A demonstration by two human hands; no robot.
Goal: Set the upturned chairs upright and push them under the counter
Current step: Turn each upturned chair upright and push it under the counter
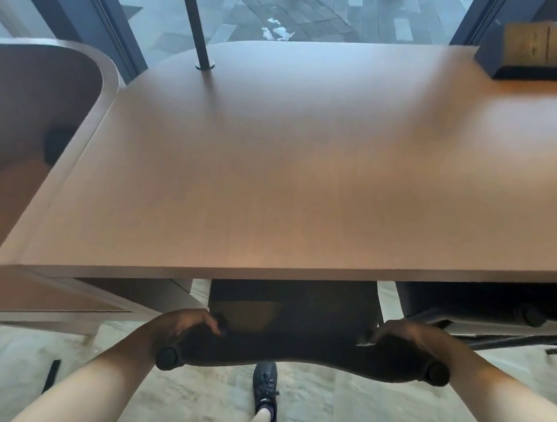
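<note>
A dark chair (294, 318) stands upright at the front edge of the wooden counter (297, 167), its seat partly under the counter top. Its curved black backrest top (297, 358) runs across the bottom of the view. My left hand (184, 326) grips the left end of that backrest and my right hand (402, 336) grips the right end. A second dark chair (476, 307) sits under the counter to the right, mostly hidden.
A thin black post (199, 34) rises from the counter at the back. A dark box with a gold top (529, 52) sits at the back right. A curved wooden unit (37, 107) stands left. Windows are behind. My shoe (264, 390) is on the pale floor.
</note>
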